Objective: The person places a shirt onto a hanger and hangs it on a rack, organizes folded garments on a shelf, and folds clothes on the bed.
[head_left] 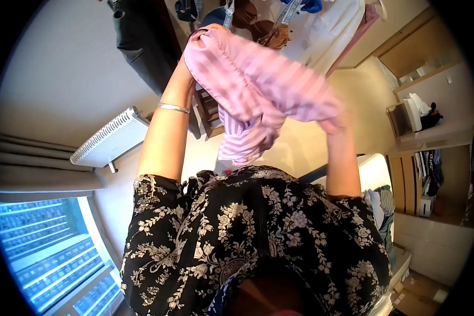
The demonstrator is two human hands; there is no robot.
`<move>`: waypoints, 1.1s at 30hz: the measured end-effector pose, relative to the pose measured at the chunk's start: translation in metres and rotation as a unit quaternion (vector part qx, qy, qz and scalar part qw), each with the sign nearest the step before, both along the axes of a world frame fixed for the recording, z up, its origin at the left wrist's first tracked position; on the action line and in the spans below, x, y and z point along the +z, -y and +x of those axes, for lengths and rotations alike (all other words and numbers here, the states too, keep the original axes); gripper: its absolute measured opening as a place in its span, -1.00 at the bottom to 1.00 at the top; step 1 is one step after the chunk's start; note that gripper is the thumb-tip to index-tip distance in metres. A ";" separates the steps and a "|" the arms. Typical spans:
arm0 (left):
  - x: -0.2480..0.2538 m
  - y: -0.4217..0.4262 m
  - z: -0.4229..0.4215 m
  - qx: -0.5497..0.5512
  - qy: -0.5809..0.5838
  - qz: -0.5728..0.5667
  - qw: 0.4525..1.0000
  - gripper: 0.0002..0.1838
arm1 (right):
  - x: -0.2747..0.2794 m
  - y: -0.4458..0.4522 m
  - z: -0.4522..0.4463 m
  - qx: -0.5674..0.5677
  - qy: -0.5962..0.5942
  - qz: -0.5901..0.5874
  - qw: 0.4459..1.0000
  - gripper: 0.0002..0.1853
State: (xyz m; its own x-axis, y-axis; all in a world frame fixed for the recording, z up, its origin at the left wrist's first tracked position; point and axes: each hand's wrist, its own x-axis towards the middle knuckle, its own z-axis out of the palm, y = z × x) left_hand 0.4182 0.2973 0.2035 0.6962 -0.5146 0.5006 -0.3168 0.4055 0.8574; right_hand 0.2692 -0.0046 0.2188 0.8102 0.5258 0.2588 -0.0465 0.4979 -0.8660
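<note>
A pink garment with pale stripes [247, 79] hangs stretched between my two hands in front of my chest. My left hand [214, 27] is raised at its upper left end and closed on the cloth; most of those fingers are hidden by the fabric. Lower on the other side, my right hand [336, 125] grips the opposite end, somewhat blurred by motion. The lower part of the garment droops in folds between my forearms. Which kind of garment it is, I cannot make out.
Dark trousers [139, 45], a white garment [329, 31] and bras [263, 29] hang ahead on a rack. A white radiator [110, 138] stands at the left by the window [47, 242]. Shelves with clothes [431, 174] and cardboard boxes [418, 295] are on the right.
</note>
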 end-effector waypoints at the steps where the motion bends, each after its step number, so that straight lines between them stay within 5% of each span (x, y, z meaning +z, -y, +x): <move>1: 0.002 -0.004 -0.007 0.088 -0.053 0.052 0.993 -0.82 | -0.003 0.009 -0.018 -0.211 -0.080 0.030 0.974 -0.52; 3: 0.005 -0.006 -0.024 0.099 -0.183 -0.007 0.978 -0.76 | 0.005 0.023 -0.033 -0.224 0.003 0.144 0.964 -0.50; 6: -0.013 -0.009 -0.015 0.145 -0.207 0.005 0.967 -0.76 | 0.003 0.031 -0.041 -0.263 0.004 0.169 0.950 -0.46; 8: -0.017 -0.009 -0.017 0.230 -0.262 0.184 0.919 -0.75 | 0.006 0.030 -0.038 -0.256 0.036 0.142 0.955 -0.46; 9: -0.022 -0.009 -0.016 0.230 -0.260 0.186 0.919 -0.75 | 0.007 0.029 -0.037 -0.251 0.068 0.114 0.959 -0.46; 13: -0.022 0.015 -0.035 0.080 -0.361 0.049 0.928 -0.73 | -0.002 0.036 -0.033 -0.272 0.055 0.088 0.957 -0.45; 15: -0.026 0.027 -0.037 0.076 -0.350 -0.065 0.931 -0.70 | -0.005 0.041 -0.046 -0.298 0.046 -0.021 0.953 -0.49; 17: -0.037 0.030 -0.037 0.086 -0.344 -0.120 0.927 -0.67 | -0.029 0.090 -0.060 -0.084 0.030 -0.203 0.975 -0.56; 19: -0.020 0.049 -0.055 0.041 -0.322 -0.242 0.914 -0.62 | -0.025 0.097 -0.060 0.089 0.176 -0.419 0.886 -0.64; 21: -0.006 0.063 -0.070 0.017 -0.368 -0.290 0.883 -0.57 | -0.020 0.097 -0.074 0.057 0.240 -0.564 0.788 -0.64; 22: 0.001 0.074 -0.074 -0.022 -0.378 -0.295 0.878 -0.57 | -0.032 0.106 -0.072 -0.014 0.277 -0.654 0.704 -0.65; 23: 0.005 0.083 -0.078 -0.061 -0.388 -0.297 0.871 -0.56 | -0.039 0.111 -0.068 -0.013 0.278 -0.651 0.706 -0.65; 25: 0.006 0.098 -0.086 -0.130 -0.393 -0.272 0.869 -0.51 | -0.038 0.097 -0.051 -0.246 0.327 -0.604 0.684 -0.64; 29: 0.003 0.132 -0.097 -0.036 -0.379 -0.082 0.921 -0.45 | -0.051 0.021 -0.013 -0.213 0.113 -0.189 0.952 -0.72; 31: -0.001 0.148 -0.103 0.070 -0.235 0.146 0.959 -0.50 | -0.093 -0.009 0.015 -0.229 0.067 -0.185 0.953 -0.68; 33: -0.013 0.152 -0.109 0.163 -0.146 0.200 0.955 -0.55 | -0.128 -0.034 0.052 -0.213 -0.037 -0.201 0.955 -0.69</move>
